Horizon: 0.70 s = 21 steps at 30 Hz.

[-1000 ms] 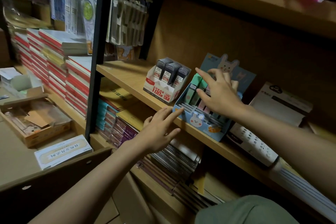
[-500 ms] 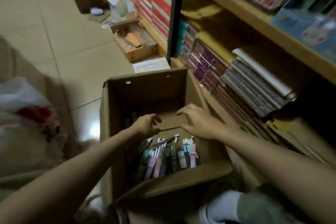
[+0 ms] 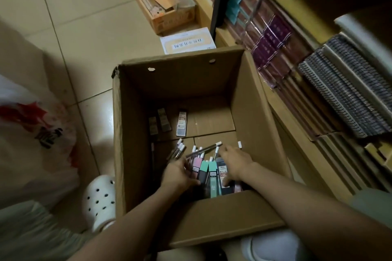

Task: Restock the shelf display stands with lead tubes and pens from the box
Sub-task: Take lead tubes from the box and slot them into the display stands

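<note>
An open cardboard box (image 3: 180, 82) stands on the floor below me. Three dark lead tubes (image 3: 182, 122) lie on its bottom at the far left. At the near side is a heap of pink, green and dark lead tubes (image 3: 209, 176) with several white-capped pens (image 3: 178, 150) on top. Both hands are down in the box on this heap. My left hand (image 3: 178, 172) has its fingers curled against the pens and tubes; its grip is hidden. My right hand (image 3: 235, 161) lies palm down with fingers apart over the dark tubes. The display stands are out of view.
Low shelves on the right hold purple packs (image 3: 273, 36) and spiral notebooks (image 3: 350, 95), close to the box's right wall. A small carton (image 3: 169, 6) and a white packet (image 3: 186, 41) lie beyond the box. A plastic bag (image 3: 31, 133) and my white clog (image 3: 99, 199) are at left.
My view dropped from the shelf's display stands to the box. Both hands left the stand, came over the box and have now sunk onto the heap of tubes and pens.
</note>
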{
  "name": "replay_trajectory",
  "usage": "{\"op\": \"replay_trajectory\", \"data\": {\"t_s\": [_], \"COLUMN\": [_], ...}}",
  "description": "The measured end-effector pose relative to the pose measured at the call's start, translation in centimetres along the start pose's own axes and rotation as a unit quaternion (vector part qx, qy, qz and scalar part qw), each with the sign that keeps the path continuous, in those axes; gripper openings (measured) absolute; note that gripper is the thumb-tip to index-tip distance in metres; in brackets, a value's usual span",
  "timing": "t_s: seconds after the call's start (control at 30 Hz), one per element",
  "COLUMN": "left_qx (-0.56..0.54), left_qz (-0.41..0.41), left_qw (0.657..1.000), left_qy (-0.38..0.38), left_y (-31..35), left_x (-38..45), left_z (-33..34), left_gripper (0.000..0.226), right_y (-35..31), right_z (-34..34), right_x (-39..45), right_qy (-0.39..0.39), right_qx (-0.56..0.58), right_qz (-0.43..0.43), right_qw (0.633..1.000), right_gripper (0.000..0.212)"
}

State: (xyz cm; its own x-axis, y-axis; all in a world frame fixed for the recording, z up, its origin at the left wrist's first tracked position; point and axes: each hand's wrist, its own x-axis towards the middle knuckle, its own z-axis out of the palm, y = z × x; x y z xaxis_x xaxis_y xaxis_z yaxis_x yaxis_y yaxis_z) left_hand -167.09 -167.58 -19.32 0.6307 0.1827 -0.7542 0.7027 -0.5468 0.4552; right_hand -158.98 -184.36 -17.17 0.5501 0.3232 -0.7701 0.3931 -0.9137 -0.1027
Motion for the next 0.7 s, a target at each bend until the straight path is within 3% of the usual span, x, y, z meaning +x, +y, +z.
{"op": "replay_trajectory", "data": {"t_s": [0.13,0.27,0.37,0.43,0.57,0.7], "left_qx": [0.023,-0.011,-0.009,-0.001,0.031,0.026], "left_qz": [0.036,0.041,0.033,0.039,0.061,0.056], "left_qw": [0.999,0.997,0.996,0.995,0.992,0.992], "left_qy": [0.029,0.069,0.084,0.087,0.108,0.106], "left_y": [-0.4,-0.5,-0.6,-0.8,-0.7,-0.3], "left_x": [0.6,1.4,1.8,1.9,1.9,2.3], "left_z": [0.9,1.4,1.7,1.9,2.2,2.0], "left_gripper": [0.066,0.028,0.012,0.012,0.030,0.025], "right_y": [0.0,0.1,0.3,0.3,0.3,0.4], "right_z": [0.4,-0.4,-0.9,-1.1,-1.3,-1.1], "right_x": [1.3,1.8,1.7,1.5,1.0,0.0], "right_qy": [0.019,0.021,0.041,0.073,0.107,0.130], "right_qx": [0.000,0.081,0.163,0.206,0.308,0.330], "right_qz": [-0.007,0.042,0.076,0.090,0.093,0.067], "right_qw": [1.000,0.996,0.983,0.972,0.941,0.933], "right_gripper": [0.084,0.068,0.054,0.049,0.035,0.029]}}
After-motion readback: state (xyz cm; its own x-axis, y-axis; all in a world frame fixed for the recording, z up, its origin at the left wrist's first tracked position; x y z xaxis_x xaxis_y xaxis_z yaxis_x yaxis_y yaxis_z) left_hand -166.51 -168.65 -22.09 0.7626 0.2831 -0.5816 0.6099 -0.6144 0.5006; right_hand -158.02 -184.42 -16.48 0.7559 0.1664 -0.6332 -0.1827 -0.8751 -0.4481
